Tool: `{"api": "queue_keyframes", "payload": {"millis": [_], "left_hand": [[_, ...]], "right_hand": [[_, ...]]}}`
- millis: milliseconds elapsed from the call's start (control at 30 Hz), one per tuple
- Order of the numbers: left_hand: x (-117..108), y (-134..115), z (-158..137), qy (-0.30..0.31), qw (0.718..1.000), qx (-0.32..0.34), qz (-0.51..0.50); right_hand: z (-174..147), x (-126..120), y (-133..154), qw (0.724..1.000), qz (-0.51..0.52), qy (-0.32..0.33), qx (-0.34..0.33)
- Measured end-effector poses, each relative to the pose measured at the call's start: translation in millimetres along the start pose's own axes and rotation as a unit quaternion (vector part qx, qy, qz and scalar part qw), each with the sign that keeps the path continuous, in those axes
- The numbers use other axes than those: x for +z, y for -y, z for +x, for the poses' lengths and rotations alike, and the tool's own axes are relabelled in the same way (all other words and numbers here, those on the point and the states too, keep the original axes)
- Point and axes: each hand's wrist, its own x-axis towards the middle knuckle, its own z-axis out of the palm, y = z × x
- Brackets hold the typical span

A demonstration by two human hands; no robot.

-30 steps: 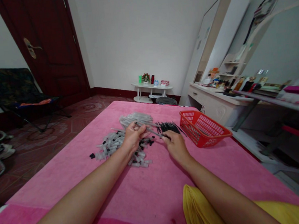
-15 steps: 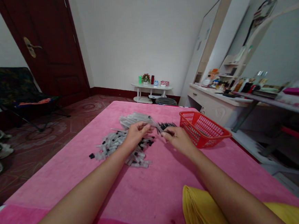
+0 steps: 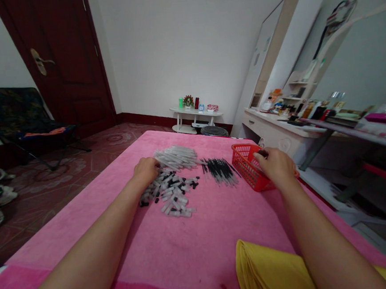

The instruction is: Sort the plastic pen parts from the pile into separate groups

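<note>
My left hand [image 3: 147,169] is at the left edge of a heap of small translucent caps and black pieces [image 3: 174,192]; its fingers are curled, and what they grip is hidden. Just to its right lies a stack of long translucent tubes, like pen barrels [image 3: 178,157]. Over the red plastic basket [image 3: 257,179] hangs my right hand [image 3: 276,164], its thumb and fingers closed on something dark that is too small to make out. Between the tubes and the basket, thin rods with black and clear parts, like pen refills [image 3: 220,171], lie in a bunch.
A folded yellow cloth [image 3: 272,267] lies under my right forearm on the pink table cover [image 3: 188,256]. Right of the table stands a dressing table [image 3: 278,126] crowded with bottles. A low white stand [image 3: 195,112] is by the far wall, a folding chair [image 3: 20,113] at left.
My hands have parted from the middle, where a translucent tube was between them. The left went left to the cap heap, the right moved right over the basket. The thin rods are now uncovered.
</note>
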Motion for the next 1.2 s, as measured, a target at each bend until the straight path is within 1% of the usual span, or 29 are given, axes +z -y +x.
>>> {"api": "queue_keyframes", "payload": {"millis": [67, 133, 200, 267, 333, 433, 533, 700, 800, 900, 1000, 1100, 1200], "left_hand": [[2, 1, 1, 0.0, 1.0, 0.0, -0.009], [3, 2, 2, 0.006, 1.0, 0.002, -0.018], [2, 3, 3, 0.015, 1.0, 0.003, -0.02], [0, 3, 3, 0.024, 1.0, 0.003, -0.017], [-2, 3, 2, 0.032, 0.999, 0.006, -0.017], [-3, 2, 1, 0.038, 0.999, 0.011, -0.02], [-3, 0, 0, 0.04, 0.999, 0.005, -0.025], [-4, -4, -3, 0.033, 0.999, 0.004, -0.026], [-9, -6, -3, 0.011, 1.0, 0.011, -0.019], [-15, -8, 0, -0.024, 0.999, 0.026, -0.022], [-15, -15, 2, -0.043, 0.993, 0.082, -0.075], [-9, -23, 2, -0.059, 0.979, 0.141, -0.132], [0, -30, 1, -0.068, 0.97, 0.176, -0.155]], "right_hand": [[-4, 4, 8, 0.996, 0.035, -0.04, -0.067], [-10, 10, 19, 0.987, 0.076, -0.041, -0.134], [-20, 19, 32, 0.978, 0.097, 0.002, -0.183], [-33, 28, 45, 0.972, 0.086, 0.059, -0.21], [-46, 37, 55, 0.969, 0.059, 0.104, -0.217], [-63, 49, 64, 0.968, 0.008, 0.144, -0.206], [-71, 57, 66, 0.965, -0.032, 0.162, -0.203], [-71, 60, 63, 0.964, -0.051, 0.169, -0.201], [-62, 53, 60, 0.965, -0.051, 0.179, -0.185], [-48, 37, 53, 0.965, -0.047, 0.192, -0.171], [-35, 13, 47, 0.97, -0.051, 0.18, -0.155], [-27, -9, 43, 0.975, -0.046, 0.166, -0.139], [-25, -22, 43, 0.971, 0.012, 0.16, -0.175]]}}
